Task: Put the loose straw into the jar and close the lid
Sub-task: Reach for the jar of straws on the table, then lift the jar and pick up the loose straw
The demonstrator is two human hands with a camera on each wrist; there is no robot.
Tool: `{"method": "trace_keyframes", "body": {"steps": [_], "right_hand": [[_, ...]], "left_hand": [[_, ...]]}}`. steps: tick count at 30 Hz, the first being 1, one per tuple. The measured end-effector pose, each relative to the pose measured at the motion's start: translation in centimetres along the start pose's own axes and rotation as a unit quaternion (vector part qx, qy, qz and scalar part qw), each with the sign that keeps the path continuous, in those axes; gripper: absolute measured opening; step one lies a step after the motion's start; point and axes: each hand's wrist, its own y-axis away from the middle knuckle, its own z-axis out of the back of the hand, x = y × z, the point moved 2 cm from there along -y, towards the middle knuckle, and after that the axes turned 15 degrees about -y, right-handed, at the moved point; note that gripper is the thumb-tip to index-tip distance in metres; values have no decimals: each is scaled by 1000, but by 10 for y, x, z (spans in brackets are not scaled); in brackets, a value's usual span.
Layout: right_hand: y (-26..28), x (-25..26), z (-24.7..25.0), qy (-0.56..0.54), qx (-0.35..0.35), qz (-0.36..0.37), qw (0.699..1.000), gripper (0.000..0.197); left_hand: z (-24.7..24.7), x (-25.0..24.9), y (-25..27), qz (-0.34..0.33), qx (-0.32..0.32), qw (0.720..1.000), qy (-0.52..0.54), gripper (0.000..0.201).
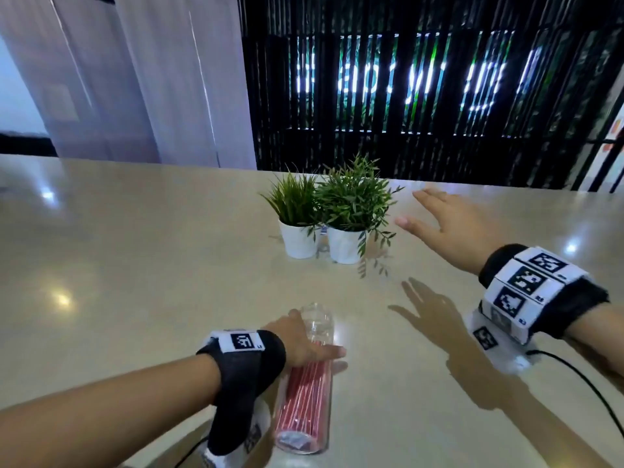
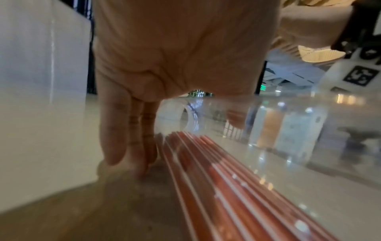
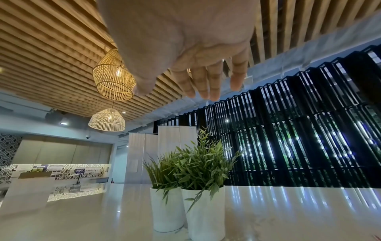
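Left hand (image 1: 305,344) grip clamped on lying jar (image 1: 304,386), right hand (image 1: 449,224) fingers apart, aloft

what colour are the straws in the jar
Red with thin white stripes: the straws, clearest in the left wrist view.

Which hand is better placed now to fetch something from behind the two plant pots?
Probably the right hand: it hovers open and empty beside the plant pots. The left hand grips the jar lying near the person.
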Motion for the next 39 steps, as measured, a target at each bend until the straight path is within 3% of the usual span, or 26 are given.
{"method": "trace_keyframes", "body": {"steps": [3,5,9,11,14,17,19,24,27,29,34,39], "right_hand": [[-4,-4,-6,-9,0,3,1000,80],[-3,-7,-13,-15,7,-1,1000,75],[4,-10,-13,-12,-4,-12,1000,70],[7,-11,-12,-14,-5,-21,1000,68],[11,-12,-5,-21,-21,-26,999,66],[14,-16,1,-30,-39,-35,998,59],[18,-21,5,-46,-54,-46,996,56],[31,-40,19,-90,-81,-89,989,57],[36,-64,27,-105,-88,-135,981,57],[37,-80,31,-103,-88,-164,977,51],[38,-122,37,-71,-105,-203,971,39],[28,-151,27,-55,-107,-217,969,36]], "left_hand": [[-6,4,-5,23,40,994,101,100],[-6,5,-6,18,38,991,130,98],[18,-9,3,-28,-37,994,103,73],[37,-18,10,-55,-72,986,141,67],[60,-30,14,-101,-109,956,253,50],[70,-42,12,-129,-130,922,340,58],[73,-50,11,-149,-140,898,390,53],[71,-66,4,-179,-107,853,479,67],[71,-80,-3,-203,-93,831,509,36],[76,-84,-6,-214,-105,825,513,27],[83,-103,-29,-241,-85,823,508,60],[81,-123,-49,-248,-81,817,514,63]]}}
